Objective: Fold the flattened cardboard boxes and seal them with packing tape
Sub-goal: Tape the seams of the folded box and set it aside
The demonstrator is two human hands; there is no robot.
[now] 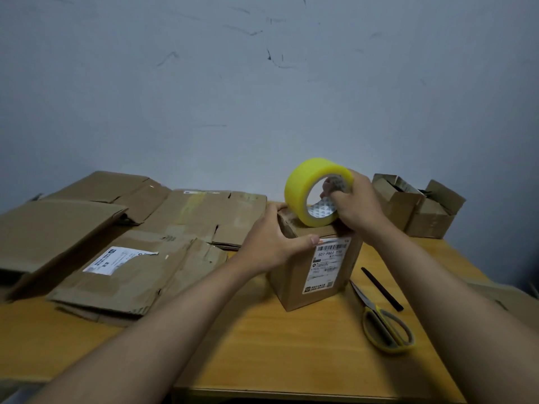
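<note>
Yellow tape roll (316,191) stands on edge on top of the small box (316,266), and I judge it sits there so the strip can run straight along the top seam. My right hand (357,204) holds the roll with fingers curled through its core, thumb over the outer rim. My left hand (272,239) clamps the box's near left top corner, thumb on the front face and fingers over the top, which I take as steadying it and keeping the flaps down while the tape goes on. The box stands near the middle of the wooden table (291,354), with flattened boxes (137,258) piled to its left, waiting their turn. Scissors (385,325) and a black pen (382,288) lie just right of the box, within reach for the cut. Two open boxes (417,207) sit at the back right. The box's white label (328,263) reads "507-P802"; the smaller print under it is too fine to read.
</note>
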